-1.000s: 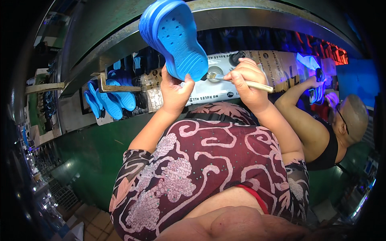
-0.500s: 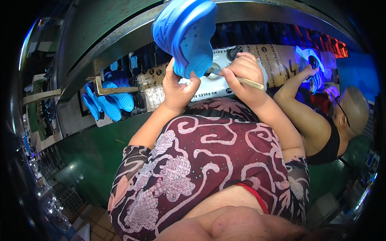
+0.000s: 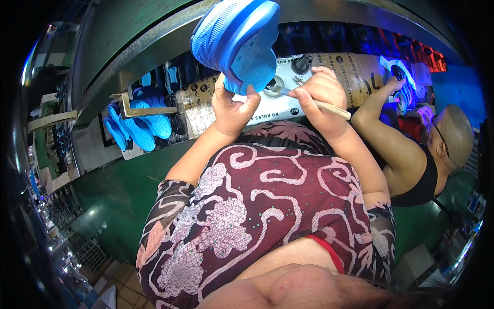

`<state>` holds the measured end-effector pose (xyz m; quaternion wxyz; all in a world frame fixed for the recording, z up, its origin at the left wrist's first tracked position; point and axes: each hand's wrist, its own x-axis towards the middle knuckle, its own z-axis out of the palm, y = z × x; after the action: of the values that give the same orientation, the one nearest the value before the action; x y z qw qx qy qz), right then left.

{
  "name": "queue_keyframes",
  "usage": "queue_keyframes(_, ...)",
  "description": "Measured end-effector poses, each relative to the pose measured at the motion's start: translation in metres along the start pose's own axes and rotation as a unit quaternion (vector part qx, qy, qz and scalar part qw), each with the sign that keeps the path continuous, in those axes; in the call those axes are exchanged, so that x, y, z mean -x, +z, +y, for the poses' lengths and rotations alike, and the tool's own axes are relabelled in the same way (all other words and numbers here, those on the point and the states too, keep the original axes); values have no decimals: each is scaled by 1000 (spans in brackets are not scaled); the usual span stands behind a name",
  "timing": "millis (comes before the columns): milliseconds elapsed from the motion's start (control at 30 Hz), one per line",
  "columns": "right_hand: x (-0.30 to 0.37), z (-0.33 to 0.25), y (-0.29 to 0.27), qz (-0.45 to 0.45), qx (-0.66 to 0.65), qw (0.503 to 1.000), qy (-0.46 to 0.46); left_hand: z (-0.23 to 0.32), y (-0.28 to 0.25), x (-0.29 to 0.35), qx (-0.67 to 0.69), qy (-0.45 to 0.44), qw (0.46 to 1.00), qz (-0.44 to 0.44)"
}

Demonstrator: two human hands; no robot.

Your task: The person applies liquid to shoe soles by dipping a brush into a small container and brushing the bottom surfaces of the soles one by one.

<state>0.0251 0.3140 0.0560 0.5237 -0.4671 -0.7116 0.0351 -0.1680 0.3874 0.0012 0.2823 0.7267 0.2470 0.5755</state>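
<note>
A thick bright blue shoe sole (image 3: pixel 254 56), with ridged sides, is held up in front of me. My left hand (image 3: pixel 231 105) grips its near end, with the thumb against the face turned to the right and the fingers mostly hidden behind. In my right hand (image 3: pixel 325 98) is a brush (image 3: pixel 332 108) with a pale wooden handle and a metal ferrule. Its dark bristles lie at the lower right edge of the sole; whether they touch it I cannot tell. Behind the brush, a small round dish (image 3: pixel 278 82) sits on a white printed sheet (image 3: pixel 283 110).
A black cone-shaped object (image 3: pixel 300 64) stands beyond my right hand. Several blue soles (image 3: pixel 139 131) lie at the left, near a metal bracket (image 3: pixel 125 105). A metal rail (image 3: pixel 329 15) crosses the far side. At the right, a co-worker (image 3: pixel 411 159) handles a blue-lit shoe part (image 3: pixel 404 77).
My right hand and the brush have moved a little to the right, the bristles shifting slightly along the sole's edge. The sole has turned slightly in my left hand.
</note>
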Motion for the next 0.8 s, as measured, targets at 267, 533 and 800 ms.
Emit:
queue_keyframes(267, 2, -4, 2, -37, 9, 999, 8, -2, 0, -2, -20, 41, 999, 10)
queue_keyframes(533, -2, -5, 5, -13, 11, 1000, 4, -3, -3, -3, -59, 73, 995, -25)
queue_keyframes(800, 21, 12, -26, 109, 6, 989, 102, 11, -5, -34, 62, -54, 996, -36)
